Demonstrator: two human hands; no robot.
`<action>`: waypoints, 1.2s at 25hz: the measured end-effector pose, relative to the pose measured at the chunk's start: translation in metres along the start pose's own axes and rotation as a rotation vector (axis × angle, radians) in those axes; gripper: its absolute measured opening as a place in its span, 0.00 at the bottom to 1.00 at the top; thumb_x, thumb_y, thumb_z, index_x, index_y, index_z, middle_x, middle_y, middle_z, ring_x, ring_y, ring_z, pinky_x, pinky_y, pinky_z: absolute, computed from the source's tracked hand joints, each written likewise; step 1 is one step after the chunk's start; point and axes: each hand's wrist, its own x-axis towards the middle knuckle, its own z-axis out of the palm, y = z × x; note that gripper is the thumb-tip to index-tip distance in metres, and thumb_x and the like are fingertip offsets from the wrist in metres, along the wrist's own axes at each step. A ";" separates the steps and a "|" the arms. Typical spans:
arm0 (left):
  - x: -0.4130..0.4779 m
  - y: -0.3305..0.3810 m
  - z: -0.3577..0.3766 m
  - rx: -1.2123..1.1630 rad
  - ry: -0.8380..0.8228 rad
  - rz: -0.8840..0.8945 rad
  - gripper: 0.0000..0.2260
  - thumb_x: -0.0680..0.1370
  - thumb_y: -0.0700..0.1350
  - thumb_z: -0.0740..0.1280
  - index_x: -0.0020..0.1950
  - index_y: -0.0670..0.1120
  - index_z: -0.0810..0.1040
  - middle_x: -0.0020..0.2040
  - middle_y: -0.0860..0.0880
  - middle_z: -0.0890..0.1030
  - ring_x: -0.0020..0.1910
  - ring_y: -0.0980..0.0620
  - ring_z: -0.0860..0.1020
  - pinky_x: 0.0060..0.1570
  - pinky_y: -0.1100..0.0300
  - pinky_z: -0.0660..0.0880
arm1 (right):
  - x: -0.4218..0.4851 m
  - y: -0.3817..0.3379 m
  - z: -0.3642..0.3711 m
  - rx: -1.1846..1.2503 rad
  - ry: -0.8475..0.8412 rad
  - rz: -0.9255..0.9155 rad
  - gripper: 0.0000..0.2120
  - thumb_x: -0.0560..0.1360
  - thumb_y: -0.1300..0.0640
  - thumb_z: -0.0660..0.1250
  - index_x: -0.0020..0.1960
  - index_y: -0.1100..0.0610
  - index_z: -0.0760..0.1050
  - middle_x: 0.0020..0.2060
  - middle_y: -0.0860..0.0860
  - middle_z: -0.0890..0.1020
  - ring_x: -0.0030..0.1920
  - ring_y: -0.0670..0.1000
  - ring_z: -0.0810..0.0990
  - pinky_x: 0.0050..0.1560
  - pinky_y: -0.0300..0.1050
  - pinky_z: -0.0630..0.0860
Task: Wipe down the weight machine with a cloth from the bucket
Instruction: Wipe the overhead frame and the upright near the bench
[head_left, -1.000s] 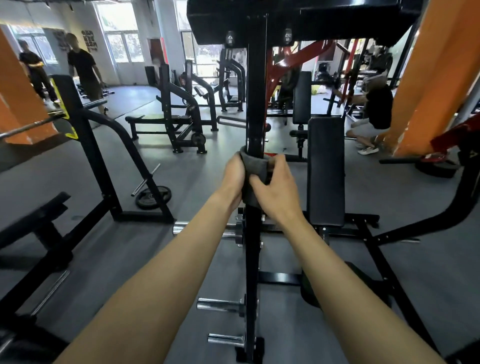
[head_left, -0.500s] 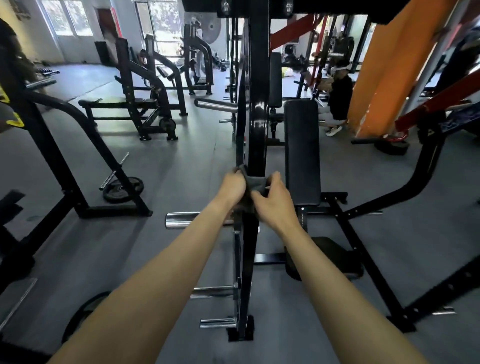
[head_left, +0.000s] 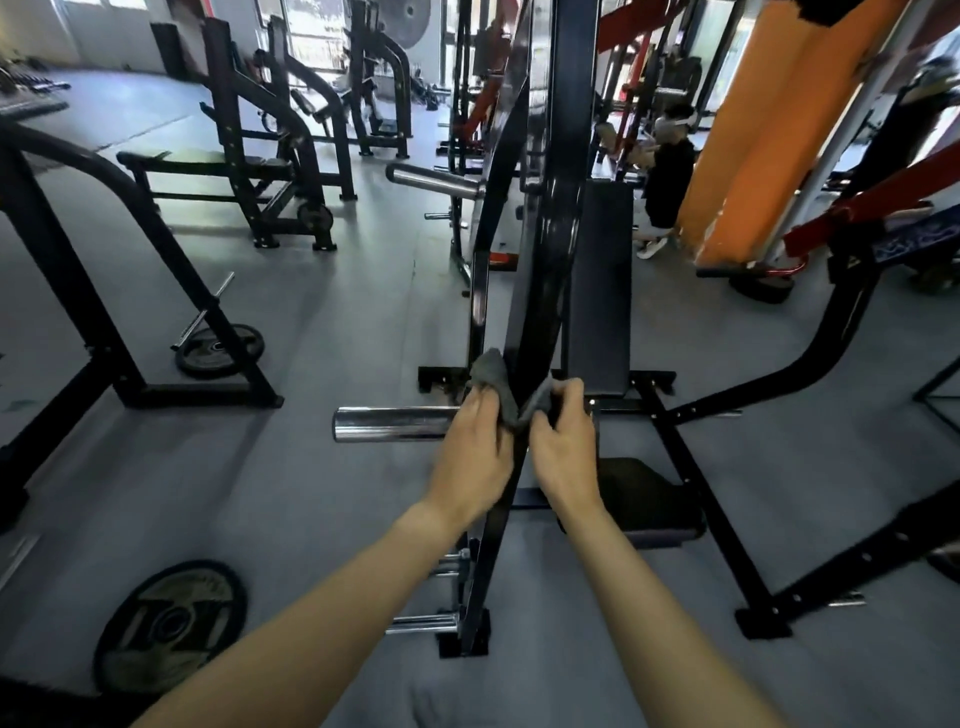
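Grey cloth (head_left: 493, 387) is looped about the black post (head_left: 553, 249) of the machine (head_left: 688, 470), one end in each hand. The step in hand therefore looks to be wiping that upright, low on its length, level with the chrome peg (head_left: 389, 423) that sticks out to the left. The left hand (head_left: 475, 462) grips the left end, fingers curled over the bunched fabric. The right hand (head_left: 563, 452) pinches the right end, fingers bent round it, just across the post. Both hands sit close against the post on either side, with the cloth touching the paint between them. The post below them, down to the foot with its small pegs (head_left: 423, 621), seems not yet reached, and the pad (head_left: 597, 291) and side arm (head_left: 852, 325) are also to do, so I judge the task far from finished. The next move calls for both ends held taut while the loop slides along the post, and for care that the knuckles clear the peg. No bucket shows.
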 end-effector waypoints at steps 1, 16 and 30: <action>-0.005 -0.004 0.001 0.041 -0.005 0.040 0.14 0.81 0.36 0.61 0.67 0.41 0.73 0.66 0.45 0.76 0.67 0.50 0.74 0.68 0.53 0.73 | -0.001 0.004 0.002 0.014 0.010 0.009 0.09 0.80 0.66 0.59 0.55 0.53 0.70 0.46 0.47 0.81 0.45 0.43 0.80 0.48 0.46 0.77; -0.003 0.000 -0.008 0.077 0.070 0.154 0.13 0.83 0.46 0.63 0.68 0.46 0.76 0.64 0.50 0.79 0.66 0.55 0.74 0.67 0.61 0.71 | 0.022 -0.034 0.004 0.252 0.098 0.160 0.17 0.85 0.54 0.52 0.48 0.46 0.79 0.43 0.46 0.83 0.48 0.48 0.82 0.48 0.41 0.75; 0.059 0.036 -0.015 -0.476 0.086 -0.349 0.16 0.86 0.44 0.54 0.69 0.48 0.76 0.52 0.51 0.82 0.47 0.62 0.80 0.41 0.73 0.74 | 0.018 -0.033 -0.010 0.213 0.059 0.234 0.20 0.83 0.55 0.52 0.49 0.59 0.82 0.46 0.56 0.85 0.50 0.53 0.83 0.52 0.51 0.78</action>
